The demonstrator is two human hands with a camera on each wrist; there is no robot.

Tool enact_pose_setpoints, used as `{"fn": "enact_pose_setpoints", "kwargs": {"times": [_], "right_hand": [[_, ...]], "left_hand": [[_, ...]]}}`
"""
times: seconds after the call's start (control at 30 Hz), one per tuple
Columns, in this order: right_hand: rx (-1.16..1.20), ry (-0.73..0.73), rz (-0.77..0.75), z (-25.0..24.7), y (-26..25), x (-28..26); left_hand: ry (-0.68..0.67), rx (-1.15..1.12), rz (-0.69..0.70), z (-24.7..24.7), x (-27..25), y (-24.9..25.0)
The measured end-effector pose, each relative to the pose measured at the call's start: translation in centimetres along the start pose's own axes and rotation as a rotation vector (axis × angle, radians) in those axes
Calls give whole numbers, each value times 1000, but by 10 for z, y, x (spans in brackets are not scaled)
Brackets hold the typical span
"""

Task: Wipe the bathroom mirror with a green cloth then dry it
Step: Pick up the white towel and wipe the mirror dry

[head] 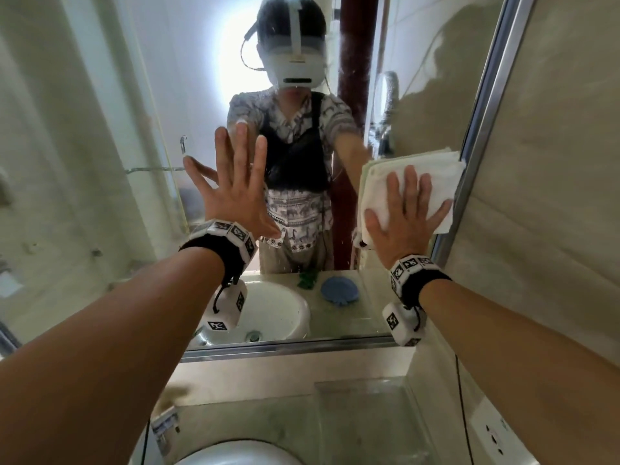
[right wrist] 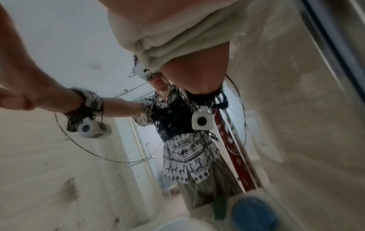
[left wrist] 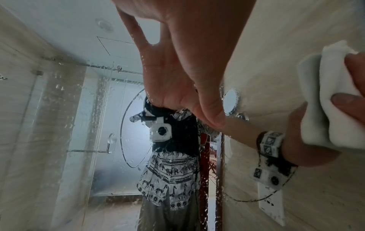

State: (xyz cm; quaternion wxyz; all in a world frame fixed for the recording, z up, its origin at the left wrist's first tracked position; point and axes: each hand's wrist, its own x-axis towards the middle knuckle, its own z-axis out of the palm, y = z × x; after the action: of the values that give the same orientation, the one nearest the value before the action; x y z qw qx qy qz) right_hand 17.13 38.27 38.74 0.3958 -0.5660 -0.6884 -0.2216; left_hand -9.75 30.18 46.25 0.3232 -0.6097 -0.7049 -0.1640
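Observation:
The bathroom mirror [head: 134,162] fills the wall ahead, with water drops and streaks [left wrist: 205,171] on the glass. My left hand [head: 235,182] lies flat on the mirror left of centre, fingers straight and spread, holding nothing. My right hand [head: 407,209] presses a folded white cloth [head: 432,169] flat against the glass at the mirror's right edge, beside the metal frame [head: 483,129]. The cloth's folded edge [right wrist: 177,31] bunches under my palm in the right wrist view. A green cloth [head: 307,280] shows only as a reflection, lying on the counter by the basin.
Below the mirror are a glass shelf [head: 362,414] and the rim of a white basin [head: 241,454]. A wall socket [head: 493,434] sits low on the tiled wall [head: 553,162] at the right. A round blue thing [head: 339,290] is reflected beside the green cloth.

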Motion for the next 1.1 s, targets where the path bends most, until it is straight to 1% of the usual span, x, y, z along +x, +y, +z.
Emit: {"fn": "enact_pose_setpoints", "kwargs": {"times": [0.07, 0.13, 0.23, 0.3, 0.37, 0.47, 0.6, 0.7, 0.77, 0.83, 0.93, 1.0, 1.1], "right_hand": [[55, -11, 54, 10, -6, -17], [92, -71, 85, 25, -8, -45], [71, -176, 51, 44, -4, -82], [63, -209, 24, 46, -1, -84], [61, -201, -8, 41, -1, -74], [65, -128, -24, 21, -13, -41], [96, 13, 4, -17, -59, 24], [91, 73, 4, -32, -91, 45], [47, 84, -82, -28, -96, 40], [-14, 57, -241, -17, -87, 25], [-113, -34, -478, 3, -66, -1], [-155, -92, -562, 14, -56, -14], [-175, -133, -644, 18, -47, -28]], "left_hand": [[1, -12, 2, -1, -1, 1], [4, -23, 5, 0, -2, 2], [3, -19, -3, 1, -2, 2], [2, -14, -4, 1, -3, 2], [7, -27, 3, 2, -3, 1], [15, -44, 9, 3, -2, 1], [19, -52, 5, 3, -3, 1], [23, -43, -4, 3, -3, 0], [22, -35, -7, 4, -3, 1], [23, -27, -9, 5, -3, 1], [31, -29, -3, 7, -3, 1], [30, -38, -3, 8, -3, 0], [32, -51, -1, 7, -3, 0]]}}
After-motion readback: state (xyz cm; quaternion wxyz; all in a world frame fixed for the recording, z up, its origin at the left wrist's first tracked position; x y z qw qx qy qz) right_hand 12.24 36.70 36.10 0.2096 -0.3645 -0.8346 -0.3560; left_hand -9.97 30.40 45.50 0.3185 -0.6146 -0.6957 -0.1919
